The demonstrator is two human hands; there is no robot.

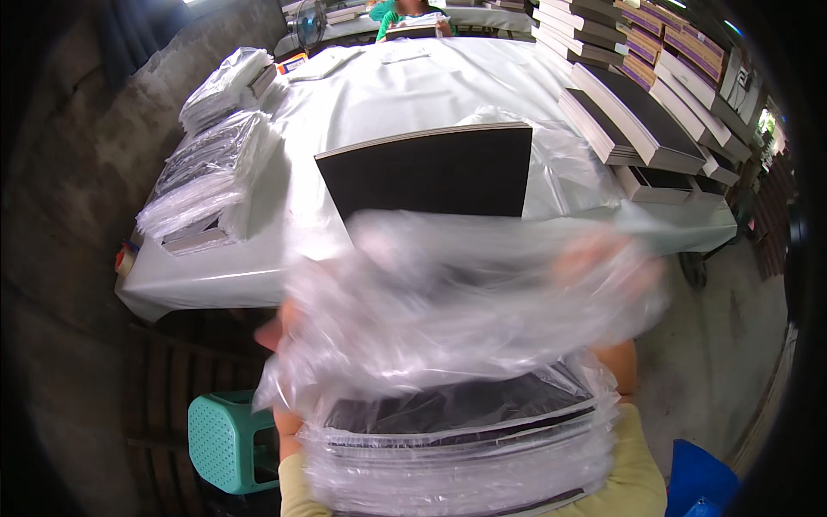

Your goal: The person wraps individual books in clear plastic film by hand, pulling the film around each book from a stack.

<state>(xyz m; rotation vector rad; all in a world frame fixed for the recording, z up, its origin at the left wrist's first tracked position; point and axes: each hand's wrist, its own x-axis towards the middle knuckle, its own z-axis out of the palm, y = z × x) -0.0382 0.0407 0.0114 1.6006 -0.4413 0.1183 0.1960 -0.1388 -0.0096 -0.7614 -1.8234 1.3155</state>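
A loose sheet of clear plastic, bag-like (465, 319), hangs blurred between my two hands. My right hand (599, 258) shows through it, smeared by motion, with its fingers closed on the film. At the other side my left hand (280, 327) grips the plastic's edge, partly covered by it. Close against my body, below the film, is a stack of black panels in clear plastic wrap (465, 448). Beyond my hands, on the table, a black flat panel (431, 172) with a pale layered edge shows; the film hides its near part.
On the white-covered table (362, 103), plastic-wrapped stacks (207, 172) lie at the left. Black-topped stacks with pale sides (642, 121) fill the right. A tape roll (126, 258) is at the left corner. A green stool (224, 444) stands lower left. Another person (413, 17) sits at the far end.
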